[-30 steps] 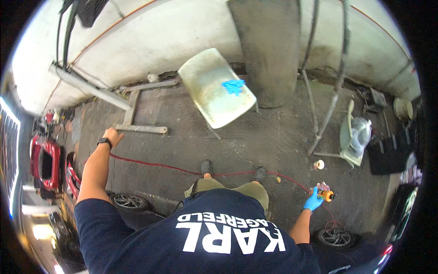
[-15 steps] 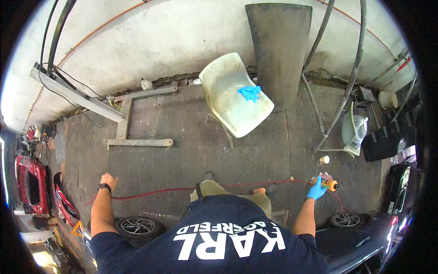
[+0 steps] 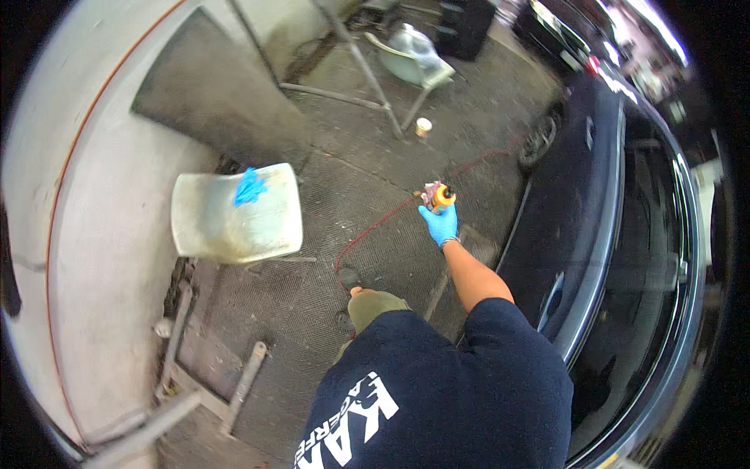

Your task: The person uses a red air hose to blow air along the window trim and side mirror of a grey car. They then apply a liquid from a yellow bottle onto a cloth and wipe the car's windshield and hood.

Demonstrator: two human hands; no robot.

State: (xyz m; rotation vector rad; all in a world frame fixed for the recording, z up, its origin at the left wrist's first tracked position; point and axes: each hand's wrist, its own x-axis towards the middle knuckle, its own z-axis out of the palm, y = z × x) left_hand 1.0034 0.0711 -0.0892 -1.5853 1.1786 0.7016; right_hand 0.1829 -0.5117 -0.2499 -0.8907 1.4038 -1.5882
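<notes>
My right hand (image 3: 441, 224), in a blue glove, is stretched out ahead over the floor and closed round an orange bottle (image 3: 443, 195) with a black cap. Beside the bottle, a crumpled pinkish and white thing (image 3: 429, 191), perhaps a rag, shows at the fingers; its kind is not clear. A thin red hose (image 3: 375, 224) runs along the floor behind and below this hand. My left hand is out of the picture.
A dark car (image 3: 562, 227) stands close on my right. To the left is a pale plastic chair (image 3: 215, 219) with a crumpled blue glove (image 3: 250, 187) on it. Ahead are a metal frame (image 3: 355, 55), a small cup (image 3: 423, 127) and another chair (image 3: 398, 61). A metal stand (image 3: 246, 383) lies lower left.
The view has swung to the right, bringing the car close and the chair to the left. My left hand has gone out of view. My right hand still holds the bottle.
</notes>
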